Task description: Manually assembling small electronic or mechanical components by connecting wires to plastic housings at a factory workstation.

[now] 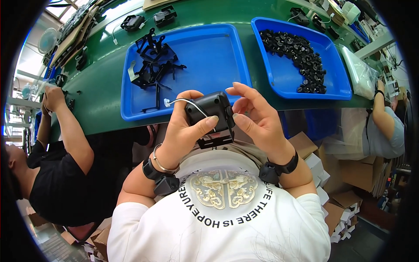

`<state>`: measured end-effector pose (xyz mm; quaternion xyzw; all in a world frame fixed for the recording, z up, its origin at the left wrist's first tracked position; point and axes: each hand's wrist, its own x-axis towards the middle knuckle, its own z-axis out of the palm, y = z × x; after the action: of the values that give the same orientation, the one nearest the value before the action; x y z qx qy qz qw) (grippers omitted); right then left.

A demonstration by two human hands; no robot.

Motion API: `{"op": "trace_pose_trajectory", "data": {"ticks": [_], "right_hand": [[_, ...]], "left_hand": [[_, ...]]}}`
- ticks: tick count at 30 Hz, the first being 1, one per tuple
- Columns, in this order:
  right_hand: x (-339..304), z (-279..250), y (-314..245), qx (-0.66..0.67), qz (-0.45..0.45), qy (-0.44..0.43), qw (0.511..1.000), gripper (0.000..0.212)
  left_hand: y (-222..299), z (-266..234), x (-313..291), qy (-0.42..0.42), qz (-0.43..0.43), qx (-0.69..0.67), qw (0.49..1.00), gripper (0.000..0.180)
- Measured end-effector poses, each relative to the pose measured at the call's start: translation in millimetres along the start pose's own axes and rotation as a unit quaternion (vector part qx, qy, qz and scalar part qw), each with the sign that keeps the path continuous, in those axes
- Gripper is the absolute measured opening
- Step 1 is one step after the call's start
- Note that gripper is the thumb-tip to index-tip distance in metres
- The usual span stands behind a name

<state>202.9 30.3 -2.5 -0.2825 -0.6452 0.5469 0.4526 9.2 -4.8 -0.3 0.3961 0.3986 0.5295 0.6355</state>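
My left hand [185, 126] grips a black boxy device [203, 111], its thumb across the front and its fingers behind. A thin white cable runs over the device and ends in a small white connector [166, 102] beside my left index finger. A black bracket [216, 142] with a slotted plate sits at the device's lower end. Close by the device's right side is my right hand [259, 118], fingers apart and curved. Its thumb tip is beside the device's edge; whether it touches is hard to tell.
On the green table [102, 94], a blue tray [209, 32] holds black metal brackets [152, 65]. Another blue tray [338, 81] holds many black knobs [301, 56]. More black devices [132, 22] lie at the back. Co-workers sit at left [65, 174] and right [384, 122]. Cardboard boxes [358, 172] stand at right.
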Motion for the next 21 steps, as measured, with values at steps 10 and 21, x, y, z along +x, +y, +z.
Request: {"op": "trace_pose_trajectory", "data": {"ticks": [10, 21], "right_hand": [[-19.1, 9.1, 22.1, 0.004, 0.068, 0.000, 0.998, 0.042], [-28.7, 12.9, 22.8, 0.056, 0.024, -0.021, 0.998, 0.046]], "left_hand": [[-11.6, -2.0, -8.3, -0.060, 0.028, 0.210, 0.975, 0.052], [-13.5, 4.0, -12.7, -0.067, 0.062, 0.173, 0.981, 0.056]]}}
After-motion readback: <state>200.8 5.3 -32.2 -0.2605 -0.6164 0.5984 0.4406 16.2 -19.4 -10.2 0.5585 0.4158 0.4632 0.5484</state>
